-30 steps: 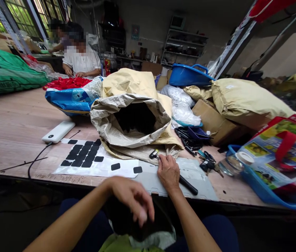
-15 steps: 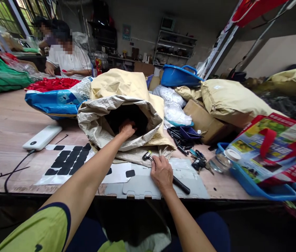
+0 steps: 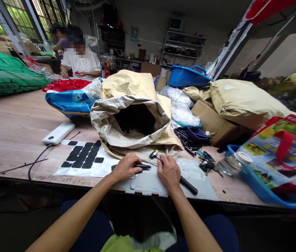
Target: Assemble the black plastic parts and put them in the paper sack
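Note:
My left hand [image 3: 125,167] is closed on slender black parts [image 3: 144,166], whose ends stick out to the right above the grey board [image 3: 146,182]. Their exact kind does not show. My right hand [image 3: 169,172] rests on the board with its fingers round the neck of a small hammer [image 3: 188,185]. The hammer's head points to the far left and its black handle to the near right. Just beyond both hands lies a paper sack [image 3: 102,120], its rolled mouth facing me and its inside dark with black contents.
Left of the board are a white sheet with black patches [image 3: 82,154] and a white power bank [image 3: 58,133] with a cable. A pile of black parts [image 3: 187,140], keys [image 3: 207,162], a clear jar [image 3: 229,165] and a blue tray [image 3: 273,196] are to the right. A co-worker [image 3: 78,64] sits across.
My left hand has come out of the sack and back to the board, now with black parts in it. The right hand stays on the hammer. The view has swung slightly left.

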`<act>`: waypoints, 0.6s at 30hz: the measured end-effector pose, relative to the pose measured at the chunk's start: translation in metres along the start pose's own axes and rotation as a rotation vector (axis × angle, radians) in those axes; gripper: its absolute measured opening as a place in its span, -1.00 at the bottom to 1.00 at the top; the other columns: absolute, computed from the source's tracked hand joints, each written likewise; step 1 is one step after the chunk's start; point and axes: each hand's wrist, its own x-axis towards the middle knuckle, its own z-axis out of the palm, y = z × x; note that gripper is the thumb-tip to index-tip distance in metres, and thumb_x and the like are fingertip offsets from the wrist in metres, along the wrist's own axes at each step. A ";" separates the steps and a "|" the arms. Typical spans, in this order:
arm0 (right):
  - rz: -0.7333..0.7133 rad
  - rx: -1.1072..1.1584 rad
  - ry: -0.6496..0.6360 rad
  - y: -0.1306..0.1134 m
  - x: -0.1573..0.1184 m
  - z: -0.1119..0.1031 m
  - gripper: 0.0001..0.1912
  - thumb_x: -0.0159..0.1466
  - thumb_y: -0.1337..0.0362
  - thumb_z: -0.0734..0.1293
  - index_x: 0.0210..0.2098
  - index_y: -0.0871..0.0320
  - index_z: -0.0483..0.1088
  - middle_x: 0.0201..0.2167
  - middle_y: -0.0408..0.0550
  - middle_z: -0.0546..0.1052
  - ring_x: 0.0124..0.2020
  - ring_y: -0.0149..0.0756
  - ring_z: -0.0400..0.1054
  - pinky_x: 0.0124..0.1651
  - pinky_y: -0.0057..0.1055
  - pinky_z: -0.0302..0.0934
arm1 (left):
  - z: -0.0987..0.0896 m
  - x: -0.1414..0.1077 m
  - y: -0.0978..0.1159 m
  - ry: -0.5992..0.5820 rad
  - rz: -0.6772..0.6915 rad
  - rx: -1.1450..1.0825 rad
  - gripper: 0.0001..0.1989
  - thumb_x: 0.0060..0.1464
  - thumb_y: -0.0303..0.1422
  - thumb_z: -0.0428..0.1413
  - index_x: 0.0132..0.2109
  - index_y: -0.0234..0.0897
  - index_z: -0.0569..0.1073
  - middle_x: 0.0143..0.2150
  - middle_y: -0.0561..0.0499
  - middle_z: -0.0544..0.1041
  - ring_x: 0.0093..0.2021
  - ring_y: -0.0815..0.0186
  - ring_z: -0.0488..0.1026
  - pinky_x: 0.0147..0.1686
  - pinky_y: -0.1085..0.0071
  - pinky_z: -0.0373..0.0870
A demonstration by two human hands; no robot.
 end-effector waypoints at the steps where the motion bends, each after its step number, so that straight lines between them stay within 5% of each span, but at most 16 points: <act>1: 0.012 0.003 -0.006 0.000 0.000 0.000 -0.72 0.37 0.25 0.29 0.05 0.05 0.47 -0.18 -0.04 0.44 -0.13 -0.23 0.28 -0.08 -0.36 0.10 | 0.004 -0.001 -0.004 0.010 -0.012 0.009 -0.86 0.12 -0.29 0.28 -0.17 -0.20 0.58 -0.24 0.00 0.53 -0.15 0.20 0.37 -0.14 0.32 0.28; 10: 0.111 0.170 -0.062 -0.004 0.015 -0.022 -0.74 0.41 0.24 0.21 -0.04 0.05 0.51 -0.15 -0.02 0.51 -0.17 -0.25 0.38 -0.15 -0.37 0.20 | 0.004 0.000 -0.010 0.048 -0.034 -0.015 -0.80 0.05 -0.28 0.33 -0.15 -0.19 0.61 -0.27 0.01 0.48 -0.16 0.20 0.36 -0.14 0.34 0.28; 18: -0.044 0.510 -0.151 -0.044 -0.020 -0.044 -0.65 0.44 0.21 0.16 0.08 0.11 0.47 -0.06 0.02 0.61 -0.06 -0.24 0.49 0.04 -0.33 0.34 | 0.004 -0.001 -0.015 0.046 -0.030 -0.086 -0.81 0.03 -0.29 0.35 -0.18 -0.19 0.62 -0.25 0.01 0.50 -0.14 0.20 0.37 -0.12 0.34 0.29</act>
